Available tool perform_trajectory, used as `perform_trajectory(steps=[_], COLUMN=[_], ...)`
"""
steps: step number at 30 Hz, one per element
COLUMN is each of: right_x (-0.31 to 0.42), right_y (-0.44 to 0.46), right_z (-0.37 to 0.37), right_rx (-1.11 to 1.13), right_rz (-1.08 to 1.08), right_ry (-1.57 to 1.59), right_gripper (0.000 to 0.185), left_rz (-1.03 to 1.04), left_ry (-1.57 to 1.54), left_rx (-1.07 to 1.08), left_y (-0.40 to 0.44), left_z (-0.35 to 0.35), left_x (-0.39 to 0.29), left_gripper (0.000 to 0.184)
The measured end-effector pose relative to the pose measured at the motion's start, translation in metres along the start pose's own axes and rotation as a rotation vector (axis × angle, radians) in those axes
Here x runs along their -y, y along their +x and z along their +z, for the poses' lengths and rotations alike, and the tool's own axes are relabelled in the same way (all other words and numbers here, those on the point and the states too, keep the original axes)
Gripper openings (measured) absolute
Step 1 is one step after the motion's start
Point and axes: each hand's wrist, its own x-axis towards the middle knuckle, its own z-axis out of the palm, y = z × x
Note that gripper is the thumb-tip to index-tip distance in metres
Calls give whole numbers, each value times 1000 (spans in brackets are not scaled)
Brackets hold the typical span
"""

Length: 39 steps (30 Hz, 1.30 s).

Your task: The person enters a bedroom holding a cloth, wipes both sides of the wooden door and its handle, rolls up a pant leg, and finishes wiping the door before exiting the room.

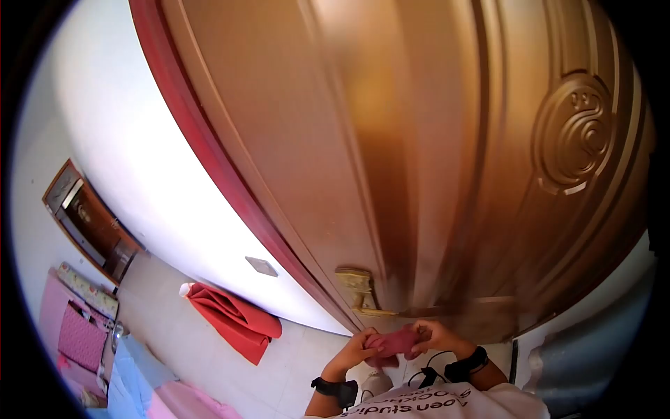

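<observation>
A crumpled dusty-pink cloth (392,343) is stretched between my two hands, in front of my body at the bottom of the view. My left hand (359,349) grips its left end with bent fingers. At its other end, my right hand (434,336) pinches the cloth between thumb and fingers. Just beyond the hands is the brass lever handle (361,293) of a large brown door (293,140); neither hand touches it. Each wrist wears a black band.
A red folded roll of material (234,318) leans by the white wall (139,140) to the left, under a wall switch (262,265). Pink and blue cloths (136,377) lie at lower left. Another door (91,216) stands far left. A bluish curtain (586,356) hangs at right.
</observation>
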Motion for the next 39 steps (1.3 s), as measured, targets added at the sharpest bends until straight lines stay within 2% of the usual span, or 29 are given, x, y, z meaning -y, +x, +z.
perform_trajectory(steps=[1,3,4,7,8,9,10,11,13,14,15,17,19,21,22,23,25,26,30,33,35,39], right_x=[-2,-3,-11,4,7,13,26,26,19,10,5,-1,-3,3,-3,-6,-10,-15,-25,-27,-20,-12], right_y=[10,33,44,81,87,92,94,96,93,91,88,79,70,64,63,61,61,63,73,92,101,116], right_z=[12,31,43,74,83,94,101,107,116,116,116,116,115,118,114,112,107,105,108,115,125,137], right_rx=[-24,10,28,72,39,8,18,7,-93,-87,-101,-55,-72,-324,-416,-423,-595,-607,-612,-613,-601,-568], right_rz=[14,275,194,308,155,3,107,115,185,199,213,127,199,153,73,74,46,9,-15,-58,-118,-249], right_ry=[-4,-141,-187,-385,-432,-469,-421,-405,-294,-274,-254,-429,-395,-246,-234,-230,-243,-290,-308,-319,-349,-365], right_gripper=[27,26,32,31,31,32,35,35,36,36,36,34,33,33,29,29,26,24,25,27,33,40], left_rz=[26,40,22,131,131,211,288,272,67,141,118,21,66,104,49,45,96,38,31,142,74,99], left_ry=[-24,-36,-113,-20,-29,58,151,150,11,-34,-38,-111,-96,-87,-116,-115,-107,-152,-174,-140,-82,-57], left_rx=[-27,59,102,38,48,-65,-176,-163,-74,-63,-46,51,58,61,79,85,11,27,38,57,177,192], left_y=[-6,-16,-22,-18,-16,-16,-16,-18,-23,-20,-23,-24,-25,-25,-27,-28,-28,-29,-28,-23,-23,-24], left_z=[-11,-42,-50,-79,-84,-89,-94,-98,-101,-100,-100,-100,-98,-100,-102,-105,-111,-114,-121,-129,-134,-136], left_x=[-1,-2,-10,8,8,7,4,0,-5,7,6,3,12,10,4,4,6,2,2,8,3,-2], left_gripper=[19,20,20,22,22,22,23,23,25,23,23,22,22,22,20,20,19,20,21,22,22,21])
